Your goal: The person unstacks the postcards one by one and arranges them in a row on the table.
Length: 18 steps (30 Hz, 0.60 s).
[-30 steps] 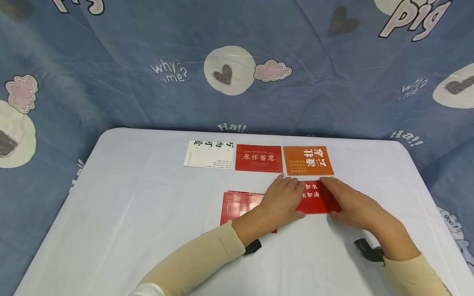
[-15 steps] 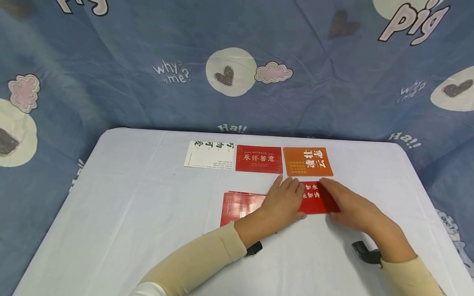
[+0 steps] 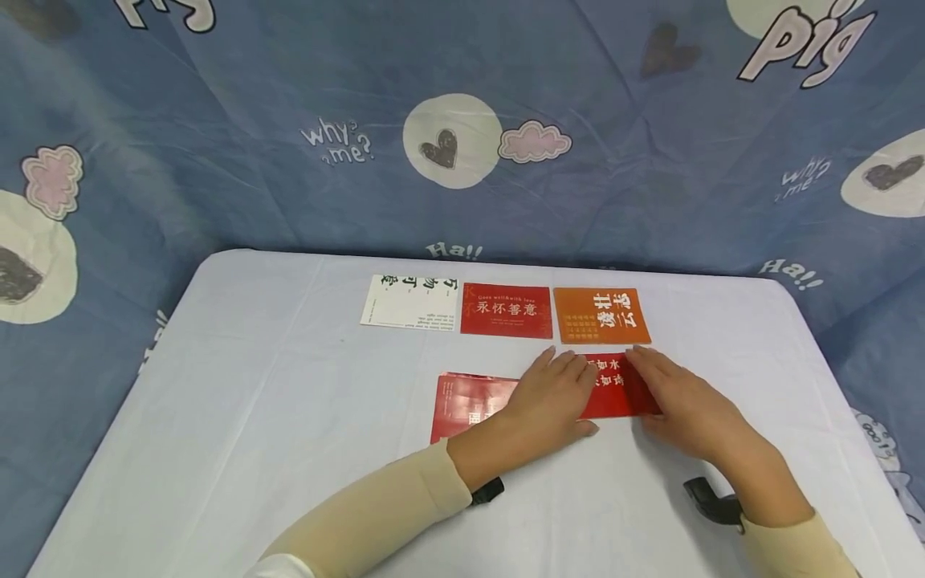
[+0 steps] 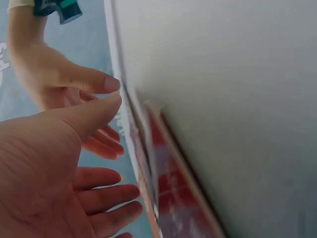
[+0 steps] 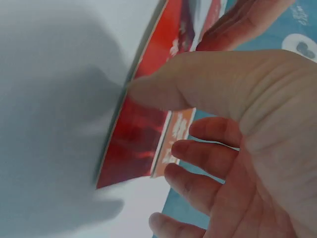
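Red card (image 3: pixel 613 397) touches right hand (image 3: pixel 688 408); left hand (image 3: pixel 551 407) has eased slightly back, all fingers relaxed.

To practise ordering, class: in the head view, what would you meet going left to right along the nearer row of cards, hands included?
Partly covered red card, left hand, bright red card with white writing, right hand.

Bright red card (image 3: pixel 610 397) partly hidden by hands (image 3: pixel 548 407); glossy red card (image 3: pixel 466 401) partly covered; print (image 3: pixel 433 321) on white card (image 3: pixel 390 308) illegible.
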### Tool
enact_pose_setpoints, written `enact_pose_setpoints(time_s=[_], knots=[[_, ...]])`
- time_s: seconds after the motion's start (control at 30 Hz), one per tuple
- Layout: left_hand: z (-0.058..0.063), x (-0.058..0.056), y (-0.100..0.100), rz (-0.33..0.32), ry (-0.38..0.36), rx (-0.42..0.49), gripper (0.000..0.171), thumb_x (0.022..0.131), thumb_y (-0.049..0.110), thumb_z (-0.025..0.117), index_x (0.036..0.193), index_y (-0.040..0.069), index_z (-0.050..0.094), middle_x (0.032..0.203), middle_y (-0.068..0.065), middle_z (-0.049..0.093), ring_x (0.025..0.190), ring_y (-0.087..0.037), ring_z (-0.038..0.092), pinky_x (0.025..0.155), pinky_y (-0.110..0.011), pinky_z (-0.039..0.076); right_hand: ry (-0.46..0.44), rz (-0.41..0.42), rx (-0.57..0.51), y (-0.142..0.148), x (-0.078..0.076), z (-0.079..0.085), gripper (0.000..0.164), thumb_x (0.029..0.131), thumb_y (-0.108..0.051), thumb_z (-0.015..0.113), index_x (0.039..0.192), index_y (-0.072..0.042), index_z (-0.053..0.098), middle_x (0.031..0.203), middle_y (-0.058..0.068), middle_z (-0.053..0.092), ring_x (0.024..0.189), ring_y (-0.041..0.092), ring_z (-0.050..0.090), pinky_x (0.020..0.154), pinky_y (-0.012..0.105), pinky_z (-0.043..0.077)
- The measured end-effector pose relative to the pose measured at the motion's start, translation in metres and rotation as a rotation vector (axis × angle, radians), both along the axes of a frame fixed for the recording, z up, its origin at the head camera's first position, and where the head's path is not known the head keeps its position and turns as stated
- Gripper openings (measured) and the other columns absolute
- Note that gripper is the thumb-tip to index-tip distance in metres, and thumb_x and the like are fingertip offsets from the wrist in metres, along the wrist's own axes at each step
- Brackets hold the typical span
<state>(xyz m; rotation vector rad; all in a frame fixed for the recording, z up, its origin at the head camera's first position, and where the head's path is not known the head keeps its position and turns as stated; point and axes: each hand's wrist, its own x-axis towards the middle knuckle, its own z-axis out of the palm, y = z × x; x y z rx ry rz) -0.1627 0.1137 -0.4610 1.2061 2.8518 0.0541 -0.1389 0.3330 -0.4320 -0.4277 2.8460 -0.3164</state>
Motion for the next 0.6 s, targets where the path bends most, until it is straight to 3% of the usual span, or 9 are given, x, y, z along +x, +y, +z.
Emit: enact_pose_setpoints(time_s=[0.2, 0.37, 0.6], knots=[[0.015, 0.001, -0.020, 0.022, -0.103, 0.082, 0.087, 0.091, 0.058, 0.075, 0.158, 0.011, 0.046, 0.156, -0.004, 0.052, 0.147, -0.022, 0.044, 0.126, -0.043, 0.026, 0.033, -0.010, -0.019, -0.011, 0.005, 0.010, 0.094, 0.081, -0.026, 0.092, 0.156, 0.001, 0.042, 0.154, 0.025, 0.048, 0.136, 0.048, 0.050, 0.101, 0.065, 0.050], [0.023, -0.006, -0.044, 0.071, -0.204, 0.166, 0.097, 0.087, 0.053, 0.081, 0.163, 0.012, 0.037, 0.162, -0.004, 0.045, 0.150, -0.022, 0.039, 0.127, -0.044, 0.023, 0.085, 0.023, -0.064, -0.023, 0.010, 0.019, 0.097, 0.084, -0.035, 0.089, 0.160, -0.003, 0.039, 0.157, 0.022, 0.047, 0.138, 0.047, 0.049, 0.106, 0.066, 0.046], [0.032, -0.007, -0.090, 0.120, -0.214, 0.239, 0.093, 0.088, 0.046, 0.083, 0.160, 0.008, 0.041, 0.160, -0.007, 0.047, 0.150, -0.023, 0.040, 0.127, -0.044, 0.021, 0.123, 0.099, -0.093, -0.044, 0.015, 0.024, 0.093, 0.084, -0.039, 0.088, 0.157, -0.004, 0.044, 0.157, 0.017, 0.049, 0.141, 0.038, 0.048, 0.107, 0.059, 0.048]])
